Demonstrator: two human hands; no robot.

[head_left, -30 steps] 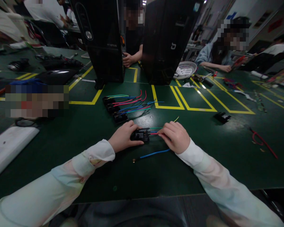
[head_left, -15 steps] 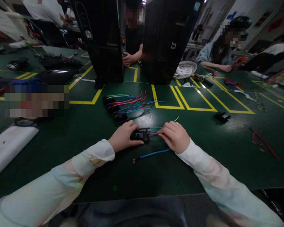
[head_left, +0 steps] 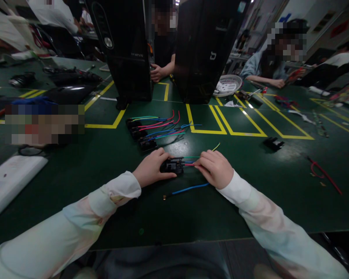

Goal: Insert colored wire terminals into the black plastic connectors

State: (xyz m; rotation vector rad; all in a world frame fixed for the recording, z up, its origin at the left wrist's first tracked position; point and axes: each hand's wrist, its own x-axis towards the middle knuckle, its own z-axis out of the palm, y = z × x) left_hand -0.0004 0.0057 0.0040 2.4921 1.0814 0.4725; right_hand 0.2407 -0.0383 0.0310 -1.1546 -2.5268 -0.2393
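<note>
A small black connector block (head_left: pixel 174 165) lies on the green table (head_left: pixel 116 228), gripped between the thumb and fingers of my left hand (head_left: pixel 152 166). Green, blue and red wires run from its right side to my right hand (head_left: pixel 216 166), whose fingers are pinched on them. A yellow-green wire end (head_left: pixel 216 147) sticks up behind that hand. Below, a separate blue wire (head_left: pixel 189 188) with a small brass terminal (head_left: pixel 164 197) at its left end reaches under my right hand. Farther back, several black blocks (head_left: pixel 147 143) lie in a row with coloured wires pointing right.
Two tall black computer cases (head_left: pixel 128 69) stand at the back, with a person's hand (head_left: pixel 159 73) between them. A white basket (head_left: pixel 228 84), a black block (head_left: pixel 273 144) and a red wire (head_left: pixel 327 180) are on the right. A white box (head_left: pixel 14 182) lies left.
</note>
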